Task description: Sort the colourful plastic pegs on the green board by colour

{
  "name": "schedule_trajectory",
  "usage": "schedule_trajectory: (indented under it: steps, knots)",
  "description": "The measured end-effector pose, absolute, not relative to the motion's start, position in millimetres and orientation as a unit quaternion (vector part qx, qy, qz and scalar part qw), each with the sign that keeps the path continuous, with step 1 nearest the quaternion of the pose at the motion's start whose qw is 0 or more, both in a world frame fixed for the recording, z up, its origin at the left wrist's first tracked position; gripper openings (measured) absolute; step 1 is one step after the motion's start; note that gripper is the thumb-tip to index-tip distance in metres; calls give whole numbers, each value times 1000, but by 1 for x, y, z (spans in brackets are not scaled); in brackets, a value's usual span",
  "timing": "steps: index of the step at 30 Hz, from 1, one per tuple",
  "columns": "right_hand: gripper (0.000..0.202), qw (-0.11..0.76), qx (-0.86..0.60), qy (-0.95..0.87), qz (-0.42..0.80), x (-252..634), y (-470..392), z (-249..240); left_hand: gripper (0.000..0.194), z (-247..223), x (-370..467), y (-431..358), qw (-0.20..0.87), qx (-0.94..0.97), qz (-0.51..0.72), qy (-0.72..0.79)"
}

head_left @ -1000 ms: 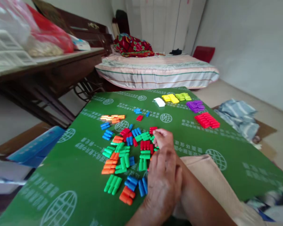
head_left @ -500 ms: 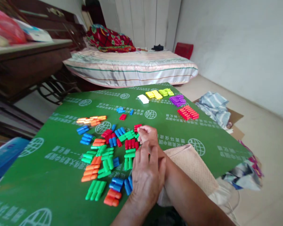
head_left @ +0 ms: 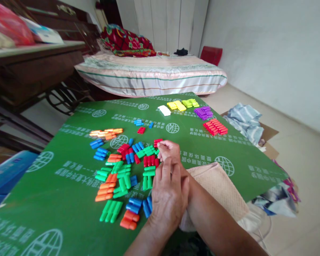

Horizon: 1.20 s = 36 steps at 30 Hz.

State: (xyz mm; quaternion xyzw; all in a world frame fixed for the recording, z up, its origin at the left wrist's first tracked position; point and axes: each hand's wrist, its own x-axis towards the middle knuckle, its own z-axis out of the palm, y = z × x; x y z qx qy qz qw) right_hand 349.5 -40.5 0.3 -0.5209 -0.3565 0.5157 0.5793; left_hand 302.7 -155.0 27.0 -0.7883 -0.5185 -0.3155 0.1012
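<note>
Nearest, left hand [head_left: 168,199] flat on the green board [head_left: 69,199], fingers spread and loose, gripping nothing, covering the near edge of the mixed pile of pegs [head_left: 128,170]. Just beyond it, right hand [head_left: 170,152] with fingertips pinched together beside a small red cluster [head_left: 158,142] at the pile's far edge; grip on a peg impossible to tell. Right of the pile, a beige cloth [head_left: 216,185] under the right forearm. Farther past the pile, sorted groups: red [head_left: 215,127], purple [head_left: 203,112], yellow [head_left: 176,105], white [head_left: 164,110]. Beyond the board, a striped bed [head_left: 149,74].
</note>
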Motion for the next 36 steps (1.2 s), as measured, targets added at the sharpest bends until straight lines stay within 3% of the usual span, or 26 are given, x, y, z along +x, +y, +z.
schedule_trajectory:
  steps: [8, 10, 13, 15, 24, 30, 36]
  knots:
    - [21, 593, -513, -370, 499, 351, -44, -1, 8, 26, 310, -171, -9, -812, -366, -455]
    - [22, 589, -514, -369, 503, 350, -44, -2, 9, 29, 307, -165, -13, -808, -361, -466]
    - [25, 578, -516, -366, 516, 349, -42, -2, 30, 32, 303, -155, 63, -793, -324, -512]
    - [28, 577, -517, -367, 515, 349, -41, -3, 34, 30, 304, -154, 84, -793, -305, -521]
    - [24, 586, -510, -378, 503, 352, -45, -1, 7, 27, 309, -171, -36, -812, -360, -457]
    - [29, 576, -508, -363, 527, 351, -42, -4, 37, 28, 303, -154, 76, -790, -304, -527]
    - [27, 587, -504, -386, 503, 352, -45, -4, 9, 23, 309, -171, 8, -811, -332, -481]
